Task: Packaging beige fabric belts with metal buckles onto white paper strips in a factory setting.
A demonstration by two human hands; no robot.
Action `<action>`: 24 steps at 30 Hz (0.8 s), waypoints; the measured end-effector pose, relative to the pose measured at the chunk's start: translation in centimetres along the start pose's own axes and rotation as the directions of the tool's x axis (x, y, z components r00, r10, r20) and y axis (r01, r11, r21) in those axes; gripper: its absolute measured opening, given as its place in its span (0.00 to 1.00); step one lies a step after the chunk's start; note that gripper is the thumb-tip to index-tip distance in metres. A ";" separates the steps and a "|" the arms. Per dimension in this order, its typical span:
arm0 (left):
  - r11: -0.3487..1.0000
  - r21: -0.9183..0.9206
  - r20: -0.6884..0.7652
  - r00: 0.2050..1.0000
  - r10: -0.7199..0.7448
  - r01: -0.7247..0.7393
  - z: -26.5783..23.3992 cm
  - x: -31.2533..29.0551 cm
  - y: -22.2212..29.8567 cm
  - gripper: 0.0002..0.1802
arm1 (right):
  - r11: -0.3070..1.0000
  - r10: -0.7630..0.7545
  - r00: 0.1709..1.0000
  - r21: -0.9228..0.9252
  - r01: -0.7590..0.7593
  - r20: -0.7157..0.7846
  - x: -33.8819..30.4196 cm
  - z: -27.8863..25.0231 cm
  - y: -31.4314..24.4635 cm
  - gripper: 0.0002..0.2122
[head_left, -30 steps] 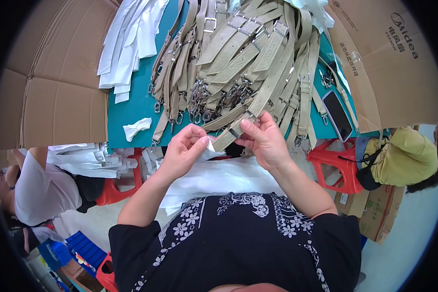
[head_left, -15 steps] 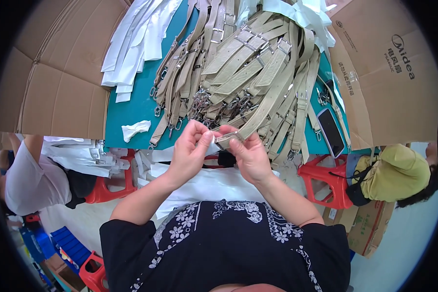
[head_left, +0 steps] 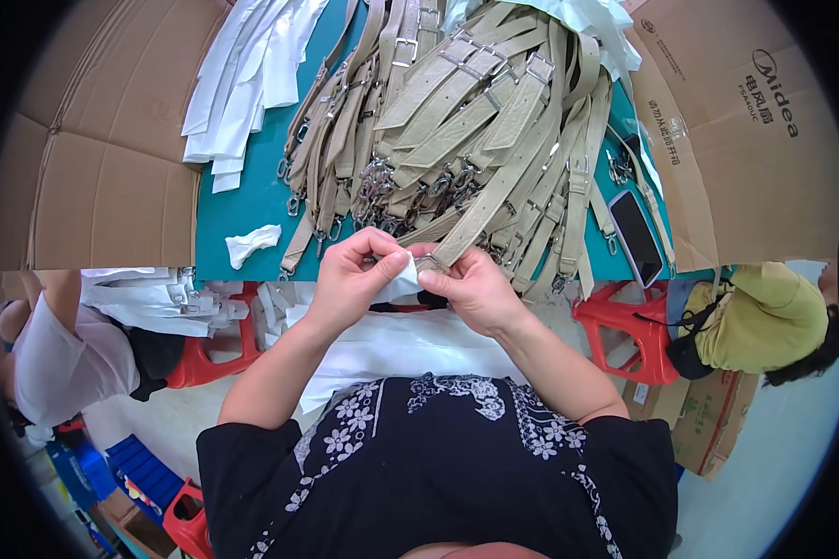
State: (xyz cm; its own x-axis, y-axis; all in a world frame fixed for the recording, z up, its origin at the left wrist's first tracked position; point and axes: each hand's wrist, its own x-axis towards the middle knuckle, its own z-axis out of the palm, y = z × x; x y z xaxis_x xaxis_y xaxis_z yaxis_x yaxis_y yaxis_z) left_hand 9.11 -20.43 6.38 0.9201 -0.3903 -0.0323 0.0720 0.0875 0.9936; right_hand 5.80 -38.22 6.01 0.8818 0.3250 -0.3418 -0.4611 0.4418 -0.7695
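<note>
Pinched in my right hand (head_left: 475, 291) is the near end of a beige strap (head_left: 480, 219), which runs back onto the heap. My left hand (head_left: 352, 279) is closed on a small piece of white paper or cloth (head_left: 405, 279), held against the strap's end. Both hands meet just in front of the table edge, and their fingertips partly hide the strap's end and its metal fitting. Behind them lies a large pile of beige straps (head_left: 494, 102) with silver buckles, and metal snap hooks (head_left: 382, 182) cluster at their near ends.
On the green table (head_left: 252, 219) lie white strips (head_left: 242, 84), a crumpled white scrap (head_left: 253, 244), a phone (head_left: 635, 238) and keys (head_left: 617, 168). Cardboard boxes (head_left: 112, 140) flank both sides. People sit left (head_left: 75, 345) and right (head_left: 764, 321). White material (head_left: 391, 349) covers my lap.
My hands have shifted slightly left together with the strap's end. More of the white piece now shows between them, and the left hand has turned a little. The view has shifted slightly.
</note>
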 end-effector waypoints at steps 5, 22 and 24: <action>0.984 -0.091 0.021 0.988 -0.154 0.156 -0.9 -0.3 0.4 0.05 | 0.969 -0.176 0.983 -0.184 0.164 -0.052 0.4 -0.9 -1.9 0.14; 0.993 -0.100 -0.071 0.995 -0.065 0.058 -4.2 -1.7 2.0 0.06 | 0.871 -0.327 0.944 -0.401 0.282 -0.046 1.7 5.5 -0.2 0.08; 0.994 -0.104 -0.059 0.997 -0.051 0.045 -4.2 -1.9 2.6 0.06 | 0.923 -0.235 0.971 -0.302 0.237 0.045 1.4 6.6 1.1 0.07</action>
State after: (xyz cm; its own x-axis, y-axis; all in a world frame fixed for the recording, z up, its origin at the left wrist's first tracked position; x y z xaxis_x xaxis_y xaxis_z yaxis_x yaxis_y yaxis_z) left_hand 9.22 -15.60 8.53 0.9364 -0.3393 -0.0898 0.1530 0.1645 0.9744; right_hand 5.87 -31.76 8.26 0.9600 0.2497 -0.1270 -0.1867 0.2321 -0.9546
